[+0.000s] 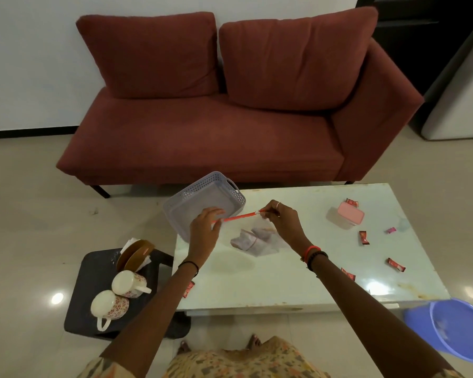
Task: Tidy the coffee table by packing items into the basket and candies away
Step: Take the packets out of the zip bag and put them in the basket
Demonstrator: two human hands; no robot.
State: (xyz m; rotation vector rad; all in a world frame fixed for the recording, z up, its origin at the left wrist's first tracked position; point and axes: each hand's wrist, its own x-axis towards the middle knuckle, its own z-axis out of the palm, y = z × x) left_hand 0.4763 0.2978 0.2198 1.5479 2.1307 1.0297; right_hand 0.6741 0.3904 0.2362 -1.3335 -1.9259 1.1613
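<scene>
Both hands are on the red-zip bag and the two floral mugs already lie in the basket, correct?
Not quite. The head view shows the two floral mugs lying on the black stool beside the table, not in the basket. The left hand and right hand do both hold the red-zip bag.

Over the glossy white desk (257, 282), the left hand (204, 230) and right hand (283, 221) each pinch an end of a clear plastic bag (257, 244) along its red zip strip (238, 216), just beside the lavender perforated plastic basket (202, 197); red-wrapped candies (363, 237) lie scattered on the desk
</scene>
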